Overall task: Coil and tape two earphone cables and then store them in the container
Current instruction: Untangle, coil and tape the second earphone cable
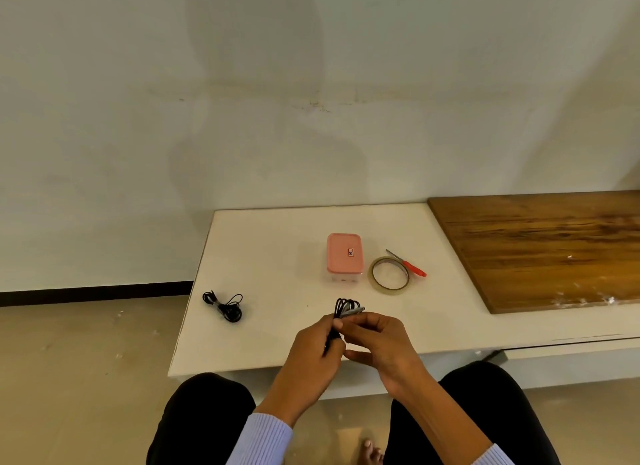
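Black cable in hand: a coiled earphone cable (346, 307) is held above the near edge of the bench (263, 256), nearer than the container, its loops sticking up past the fingers.
Left hand: the left hand (317, 347) is closed around the lower part of the bundle, pinching the strands together.
Right hand: the right hand (375, 340) is curled, fingertips on the top of the same bundle, thumb below; what more it grips I cannot tell.
Step in hand: judged, the coiling of this cable is about finished; no tape shows on it.
Second cable: the other earphone cable (224, 307) lies loose and tangled on the bench, well to the left of the container and nearer; not yet coiled.
Tape: the roll of clear tape (389, 276) lies flat just right of the container, untouched.
Scissors: red-handled scissors (408, 264) lie just beyond the tape roll, right of the container.
Container: the pink-lidded container (344, 256) stands mid-bench with its lid on; nothing stored so far, as far as can be seen.
Left to do: taping this coil, coiling and taping the second, opening the container, stowing both.
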